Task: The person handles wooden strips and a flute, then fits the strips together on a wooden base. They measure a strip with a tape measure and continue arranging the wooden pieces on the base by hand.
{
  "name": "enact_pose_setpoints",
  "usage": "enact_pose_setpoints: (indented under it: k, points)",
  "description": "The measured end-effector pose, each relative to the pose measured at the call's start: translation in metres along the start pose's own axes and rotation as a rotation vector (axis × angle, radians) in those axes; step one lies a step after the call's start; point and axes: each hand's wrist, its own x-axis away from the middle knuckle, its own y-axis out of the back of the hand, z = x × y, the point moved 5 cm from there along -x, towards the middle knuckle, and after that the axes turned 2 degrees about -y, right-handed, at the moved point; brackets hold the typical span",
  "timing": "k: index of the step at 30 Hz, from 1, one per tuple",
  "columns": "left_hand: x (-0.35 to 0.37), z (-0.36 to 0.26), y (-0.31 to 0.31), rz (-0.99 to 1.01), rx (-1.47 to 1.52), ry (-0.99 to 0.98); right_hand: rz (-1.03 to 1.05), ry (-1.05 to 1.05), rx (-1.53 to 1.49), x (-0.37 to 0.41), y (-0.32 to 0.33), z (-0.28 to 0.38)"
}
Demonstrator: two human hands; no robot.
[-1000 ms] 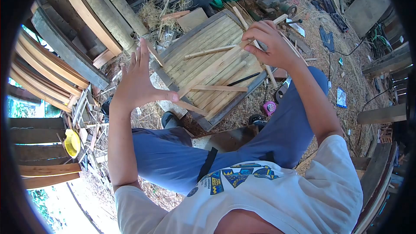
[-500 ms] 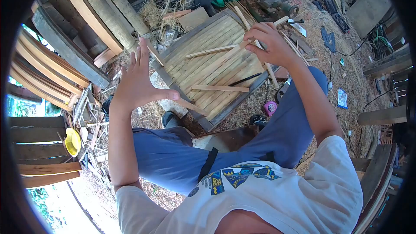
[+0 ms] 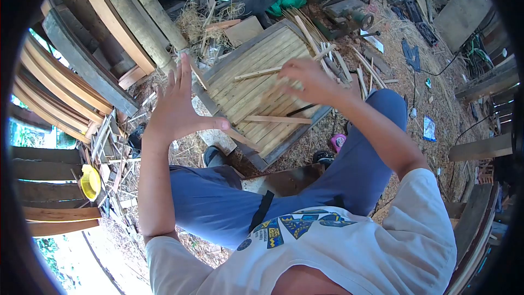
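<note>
My left hand (image 3: 177, 110) is raised on the left, fingers upright and thumb stretched out to the right, holding nothing. My right hand (image 3: 310, 83), blurred by motion, is curled round a thin wooden strip (image 3: 326, 52) above a slatted wooden panel (image 3: 248, 60). One end of the strip shows past the knuckles; the other end is smeared. Below my right hand a flat wooden stick (image 3: 278, 119) lies on the panel, near a dark slim tool (image 3: 300, 110). Another strip (image 3: 256, 73) lies across the slats.
A pink tape measure (image 3: 338, 142) lies by my right foot. Curved planks (image 3: 65, 82) and a yellow bowl (image 3: 90, 182) stand at the left. Wood scraps, a vise-like metal tool (image 3: 361, 19), a dark glove (image 3: 411, 52) and a cable lie beyond and to the right.
My right hand has moved down and to the left, with the wooden strip moving along with it. The left hand stays open, shifted only slightly.
</note>
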Motion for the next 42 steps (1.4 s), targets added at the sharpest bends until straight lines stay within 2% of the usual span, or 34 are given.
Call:
enact_pose_setpoints:
  k: [2, 4, 7, 10, 16, 19, 22, 25, 28, 34, 37, 40, 42]
  points:
    - [0.000, -0.001, 0.001, -0.005, -0.025, 0.006, 0.077, 0.117, -0.254, -0.001, -0.017, 0.040]
    - [0.000, -0.003, 0.003, 0.005, -0.026, 0.020, 0.225, 0.111, -0.320, -0.002, -0.028, 0.080]
    - [-0.002, -0.003, 0.003, 0.019, -0.011, 0.022, 0.251, 0.202, -0.397, 0.001, -0.053, 0.111]
    - [-0.001, -0.002, 0.001, 0.001, -0.001, -0.006, 0.355, 0.135, -0.401, -0.002, -0.074, 0.122]
    - [0.003, 0.001, 0.000, -0.094, -0.071, 0.001, 0.342, -0.086, -0.458, 0.007, -0.085, 0.118]
    - [-0.005, 0.006, 0.006, -0.331, 0.009, -0.039, 0.331, -0.044, -0.491, 0.010, -0.086, 0.113]
    - [-0.015, 0.019, 0.013, -0.366, 0.293, -0.007, 0.366, -0.028, -0.648, 0.018, -0.089, 0.106]
    - [-0.029, 0.040, 0.008, -0.515, 0.270, -0.011, 0.466, -0.025, -0.532, 0.026, -0.099, 0.100]
    - [-0.039, 0.050, 0.005, -0.575, 0.342, 0.015, 0.520, -0.040, -0.447, 0.029, -0.097, 0.102]
    - [-0.048, 0.057, 0.001, -0.632, 0.422, 0.004, 0.457, 0.069, -0.496, 0.032, -0.100, 0.102]
    - [-0.051, 0.062, -0.002, -0.726, 0.448, -0.052, 0.621, -0.040, -0.474, 0.032, -0.089, 0.109]
    - [-0.051, 0.061, 0.001, -0.636, 0.423, 0.034, 0.487, 0.138, -0.485, 0.034, -0.093, 0.112]
    - [-0.053, 0.063, 0.000, -0.645, 0.456, 0.007, 0.543, 0.073, -0.476, 0.036, -0.093, 0.109]
